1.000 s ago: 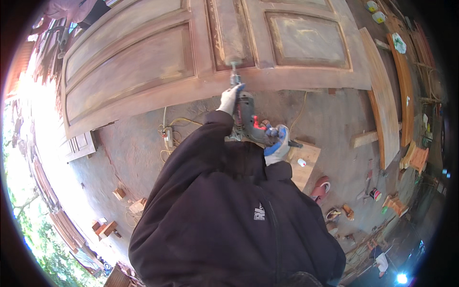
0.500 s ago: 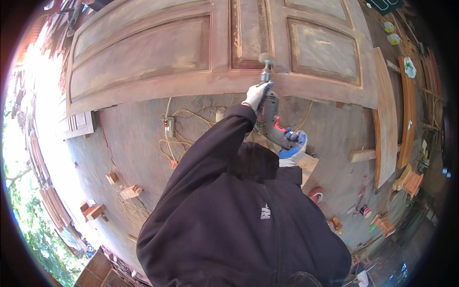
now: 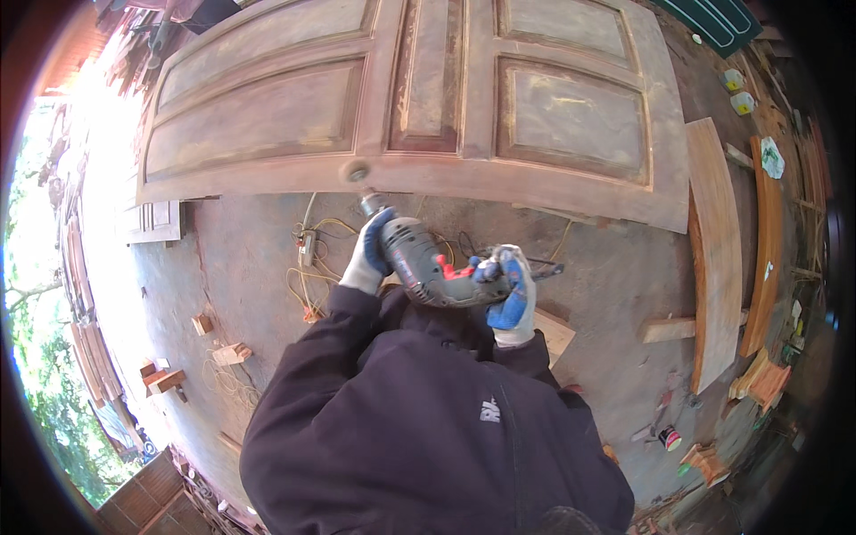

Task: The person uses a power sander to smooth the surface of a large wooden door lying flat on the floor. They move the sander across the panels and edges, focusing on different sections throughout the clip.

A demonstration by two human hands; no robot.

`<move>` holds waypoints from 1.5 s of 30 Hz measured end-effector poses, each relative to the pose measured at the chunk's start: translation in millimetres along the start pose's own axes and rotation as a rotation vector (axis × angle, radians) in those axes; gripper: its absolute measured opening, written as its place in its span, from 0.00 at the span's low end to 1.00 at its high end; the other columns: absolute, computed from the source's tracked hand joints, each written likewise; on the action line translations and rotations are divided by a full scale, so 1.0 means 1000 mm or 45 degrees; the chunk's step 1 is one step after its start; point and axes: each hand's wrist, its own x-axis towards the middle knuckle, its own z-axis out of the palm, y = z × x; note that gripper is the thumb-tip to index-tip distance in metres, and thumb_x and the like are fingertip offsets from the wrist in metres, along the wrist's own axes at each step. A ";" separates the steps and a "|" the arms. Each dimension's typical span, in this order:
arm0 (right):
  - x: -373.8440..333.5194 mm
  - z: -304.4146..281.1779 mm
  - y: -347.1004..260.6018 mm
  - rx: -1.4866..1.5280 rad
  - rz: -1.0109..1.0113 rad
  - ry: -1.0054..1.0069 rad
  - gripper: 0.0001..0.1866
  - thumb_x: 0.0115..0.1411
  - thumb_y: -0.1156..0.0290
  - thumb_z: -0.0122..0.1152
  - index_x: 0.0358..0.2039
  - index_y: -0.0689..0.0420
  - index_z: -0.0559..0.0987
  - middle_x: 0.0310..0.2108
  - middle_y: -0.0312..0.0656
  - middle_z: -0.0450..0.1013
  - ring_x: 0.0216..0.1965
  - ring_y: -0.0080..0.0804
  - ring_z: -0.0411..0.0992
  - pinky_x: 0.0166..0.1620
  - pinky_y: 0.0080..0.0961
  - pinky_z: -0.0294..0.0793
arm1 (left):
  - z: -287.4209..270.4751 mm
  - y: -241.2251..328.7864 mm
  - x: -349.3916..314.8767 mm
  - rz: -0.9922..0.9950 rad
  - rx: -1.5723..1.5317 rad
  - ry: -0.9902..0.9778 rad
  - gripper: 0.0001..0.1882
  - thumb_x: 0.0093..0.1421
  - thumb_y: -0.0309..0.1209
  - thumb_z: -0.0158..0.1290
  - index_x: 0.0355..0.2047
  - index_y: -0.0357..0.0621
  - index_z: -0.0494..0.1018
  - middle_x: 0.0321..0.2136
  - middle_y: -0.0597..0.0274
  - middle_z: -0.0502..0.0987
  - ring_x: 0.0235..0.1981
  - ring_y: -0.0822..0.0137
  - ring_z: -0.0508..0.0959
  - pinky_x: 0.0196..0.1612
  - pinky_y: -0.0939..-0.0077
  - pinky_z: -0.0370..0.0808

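With both gloved hands I hold a grey drill (image 3: 419,263) with red parts, tilted so that its front points far and left. My left hand (image 3: 366,254) is wrapped round the front of the body, just behind the chuck. The rear handle is in my right hand (image 3: 512,294), its fingers curled round the grip. A small round wheel (image 3: 356,172), slightly blurred, is fixed in the chuck. It shows over the near rail of a brown panelled wooden door (image 3: 571,181); I cannot tell whether they touch.
Yellowish cords and a power strip (image 3: 307,248) lie on the floor left of the drill. Long boards (image 3: 716,259) lie along the right side. Wood blocks (image 3: 233,354) are scattered at the left, and a small smooth-faced door (image 3: 153,223) lies beyond them.
The drill has moved left and nearer to me, and its front has swung leftward. The wheel has gone from the door's middle panel to its near rail. Both hands keep their hold.
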 end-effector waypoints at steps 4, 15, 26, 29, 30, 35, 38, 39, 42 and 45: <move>0.004 0.027 -0.046 -0.225 0.158 -0.250 0.05 0.58 0.77 0.52 0.36 0.59 0.71 0.26 0.36 0.70 0.29 0.25 0.71 0.47 0.27 0.71 | -0.002 -0.026 -0.023 0.328 -0.197 -0.021 0.17 0.61 0.43 0.48 0.38 0.42 0.73 0.35 0.54 0.78 0.36 0.58 0.78 0.43 0.60 0.76; 0.113 0.063 -0.124 -0.271 -0.161 -1.139 0.32 0.42 0.76 0.71 0.47 0.60 0.65 0.31 0.40 0.71 0.36 0.30 0.72 0.50 0.42 0.69 | 0.115 -0.027 0.054 0.540 -0.583 -0.314 0.16 0.60 0.39 0.50 0.40 0.40 0.72 0.37 0.56 0.77 0.41 0.58 0.77 0.50 0.61 0.72; 0.368 0.078 -0.223 -0.467 0.100 -0.560 0.27 0.61 0.42 0.45 0.34 0.56 0.74 0.19 0.35 0.65 0.24 0.30 0.65 0.57 0.45 0.59 | 0.222 0.063 0.271 0.167 -0.669 -0.375 0.12 0.57 0.43 0.55 0.33 0.48 0.74 0.28 0.60 0.79 0.29 0.62 0.79 0.38 0.62 0.77; 0.440 0.086 -0.224 -0.536 0.167 -0.651 0.24 0.62 0.45 0.45 0.31 0.55 0.75 0.18 0.34 0.64 0.23 0.29 0.64 0.57 0.45 0.59 | 0.227 0.091 0.333 0.182 -0.675 -0.329 0.13 0.56 0.44 0.56 0.31 0.48 0.74 0.27 0.60 0.79 0.28 0.61 0.79 0.37 0.62 0.77; 0.456 0.091 -0.213 -0.572 0.180 -0.639 0.24 0.62 0.46 0.44 0.30 0.55 0.74 0.18 0.34 0.63 0.23 0.29 0.64 0.57 0.45 0.59 | 0.223 0.101 0.347 0.157 -0.723 -0.320 0.15 0.55 0.46 0.56 0.30 0.48 0.74 0.27 0.61 0.79 0.27 0.61 0.79 0.36 0.62 0.77; 0.474 0.092 -0.187 -0.722 0.158 -0.614 0.20 0.63 0.50 0.44 0.27 0.55 0.72 0.17 0.35 0.62 0.23 0.30 0.63 0.56 0.48 0.60 | 0.205 0.111 0.352 0.348 -0.713 -0.248 0.14 0.52 0.44 0.57 0.30 0.47 0.74 0.26 0.60 0.78 0.25 0.61 0.78 0.36 0.62 0.77; 0.449 0.078 -0.177 -0.776 0.271 -0.689 0.19 0.62 0.53 0.44 0.27 0.55 0.70 0.18 0.35 0.61 0.22 0.31 0.63 0.54 0.47 0.63 | 0.182 0.070 0.331 0.477 -0.861 -0.083 0.13 0.53 0.42 0.56 0.30 0.47 0.74 0.26 0.58 0.79 0.26 0.59 0.78 0.37 0.61 0.77; 0.443 0.074 -0.176 -0.778 0.332 -0.739 0.18 0.62 0.53 0.45 0.27 0.55 0.70 0.18 0.35 0.61 0.22 0.31 0.63 0.53 0.47 0.63 | 0.173 0.053 0.323 0.458 -0.924 -0.104 0.13 0.53 0.42 0.56 0.31 0.47 0.74 0.26 0.59 0.79 0.27 0.59 0.78 0.37 0.60 0.77; 0.434 0.064 -0.174 -0.852 0.467 -0.780 0.18 0.63 0.54 0.44 0.29 0.55 0.71 0.18 0.34 0.61 0.22 0.31 0.63 0.52 0.45 0.63 | 0.173 0.025 0.293 0.455 -1.076 -0.003 0.12 0.54 0.43 0.55 0.30 0.48 0.74 0.25 0.59 0.79 0.26 0.60 0.78 0.36 0.60 0.77; 0.448 0.074 -0.178 -0.884 0.457 -0.830 0.17 0.63 0.54 0.44 0.29 0.55 0.71 0.18 0.34 0.61 0.22 0.31 0.63 0.52 0.46 0.63 | 0.178 0.027 0.298 0.528 -1.079 0.023 0.11 0.55 0.42 0.55 0.28 0.49 0.73 0.23 0.61 0.78 0.24 0.61 0.77 0.34 0.62 0.77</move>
